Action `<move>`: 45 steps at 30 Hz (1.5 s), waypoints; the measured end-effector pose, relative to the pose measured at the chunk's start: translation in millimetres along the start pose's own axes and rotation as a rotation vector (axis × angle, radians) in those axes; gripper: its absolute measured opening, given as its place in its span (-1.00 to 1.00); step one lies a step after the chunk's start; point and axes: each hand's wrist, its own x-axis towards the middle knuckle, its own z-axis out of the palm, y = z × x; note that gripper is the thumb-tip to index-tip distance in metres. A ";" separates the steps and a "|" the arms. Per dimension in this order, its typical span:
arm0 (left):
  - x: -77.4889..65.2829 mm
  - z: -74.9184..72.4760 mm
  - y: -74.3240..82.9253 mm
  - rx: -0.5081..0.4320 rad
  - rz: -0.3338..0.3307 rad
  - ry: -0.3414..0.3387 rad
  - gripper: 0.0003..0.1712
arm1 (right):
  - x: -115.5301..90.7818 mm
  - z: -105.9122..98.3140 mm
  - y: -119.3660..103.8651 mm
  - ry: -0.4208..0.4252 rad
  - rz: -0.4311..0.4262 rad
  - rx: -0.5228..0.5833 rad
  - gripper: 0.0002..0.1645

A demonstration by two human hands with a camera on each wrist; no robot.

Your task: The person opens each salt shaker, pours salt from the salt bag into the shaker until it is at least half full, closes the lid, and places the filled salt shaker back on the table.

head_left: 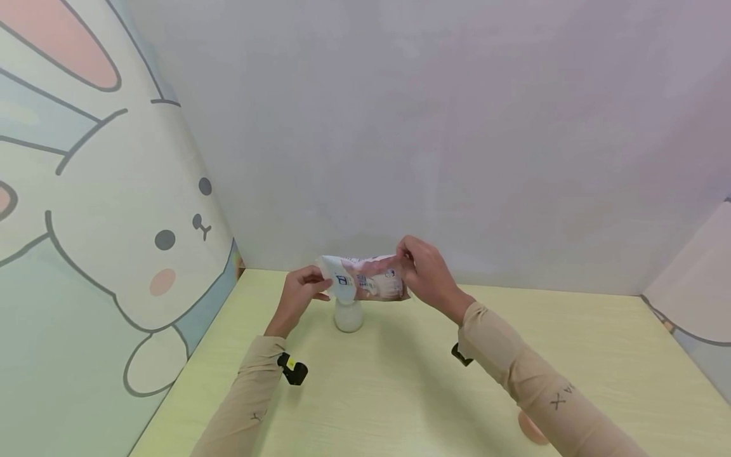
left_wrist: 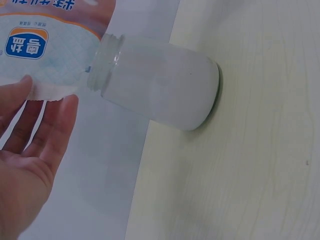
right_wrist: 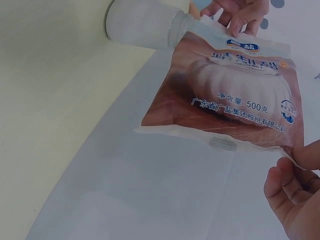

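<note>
Both hands hold a bag of salt (head_left: 374, 282) sideways above a glass jar (head_left: 349, 317). My left hand (head_left: 298, 295) pinches the bag's left end, with its thumb and fingertips on the edge in the left wrist view. The opposite end is pinched at a corner by my right hand (head_left: 429, 273). In the right wrist view the salt bag (right_wrist: 235, 95) looks rather flat, with "500" printed on its brown face. The jar (left_wrist: 160, 82) stands upright on the table, whitish throughout, its threaded mouth right at the bag's edge. Whether salt is flowing cannot be seen.
A pale yellow-green table (head_left: 371, 381) carries the jar. Near the front right, a pinkish round object (head_left: 531, 428) is partly hidden by the right sleeve (head_left: 542, 374). A grey wall (head_left: 428, 127) rises behind; a rabbit mural (head_left: 114, 254) covers the left wall.
</note>
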 end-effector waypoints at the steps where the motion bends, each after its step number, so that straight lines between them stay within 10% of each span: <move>1: 0.1 0.0 -0.1 0.000 -0.001 0.000 -0.82 | -0.1 0.1 0.1 0.001 0.000 -0.001 -0.76; 37: -0.7 -0.9 -3.0 0.005 -0.021 0.009 -0.83 | -2.6 4.7 -0.8 0.007 0.000 0.005 -0.75; 45: 10.3 -6.5 -26.2 -0.007 -0.024 0.016 -0.82 | -1.1 6.0 -0.9 0.023 -0.017 0.006 -0.73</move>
